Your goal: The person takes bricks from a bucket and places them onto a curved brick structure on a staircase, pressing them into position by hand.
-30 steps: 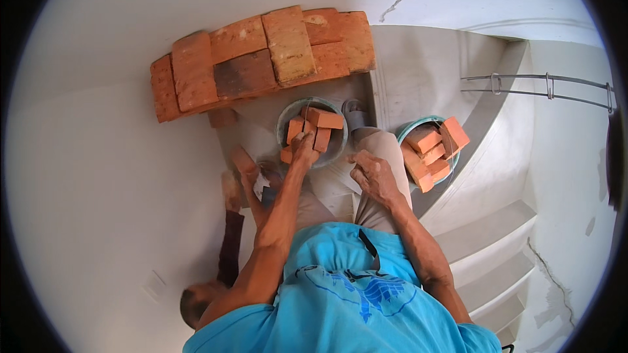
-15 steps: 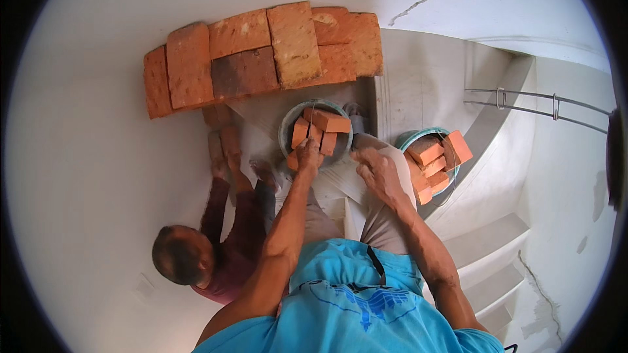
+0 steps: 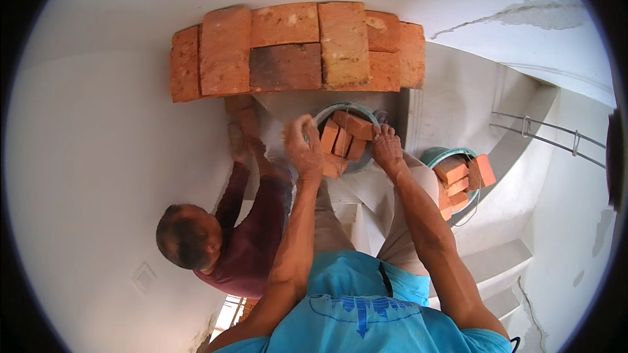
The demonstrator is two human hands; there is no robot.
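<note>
A round bucket with a greenish rim stands between my legs, holding several orange bricks. Just left of its rim is my left hand, slightly blurred, fingers curved and apart, with nothing visible in it. On the opposite side, my right hand has its fingers closed over the bucket's right edge; the fingertips are partly hidden. A thin wire handle crosses the bricks. To the right of my knee stands a second bucket, also loaded with bricks.
Beyond the first bucket rises a stack of large orange bricks. A co-worker in a dark red top crouches at left, both hands at a lower brick. Pale stairs run at right, below metal rods along the wall.
My left hand has come off the bricks to the bucket's left side. My right hand has moved from above my knee to the bucket's right edge. The view has shifted slightly.
</note>
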